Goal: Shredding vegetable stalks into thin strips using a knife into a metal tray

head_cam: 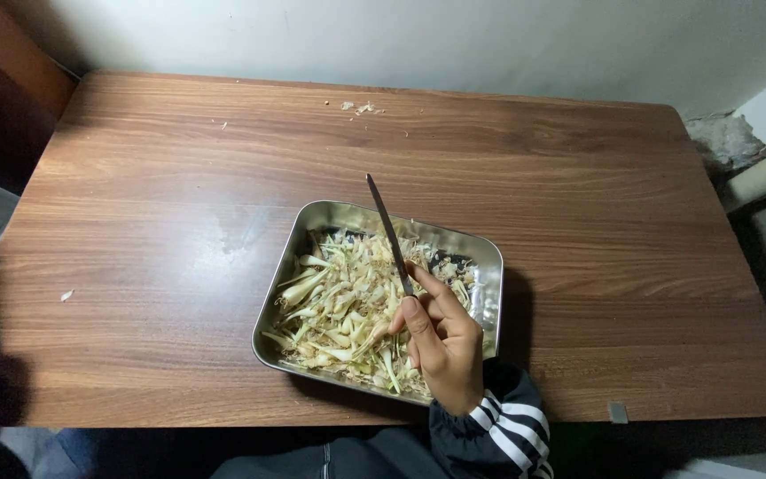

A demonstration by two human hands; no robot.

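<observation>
R hand (441,341) closed on knife (389,232), over tray (489,262) w/ scallions (339,306).

We've got a brown wood-grain surface (161,177) with a steel tray (312,217) and some pale scraps (363,108) on it.

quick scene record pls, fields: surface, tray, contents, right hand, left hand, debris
surface: wooden table
tray: metal tray, near the front edge
contents: pale green-white vegetable stalks, heaped
right hand: right hand holds a knife over the tray, blade pointing away
left hand: not in view
debris: scraps by the far edge
</observation>
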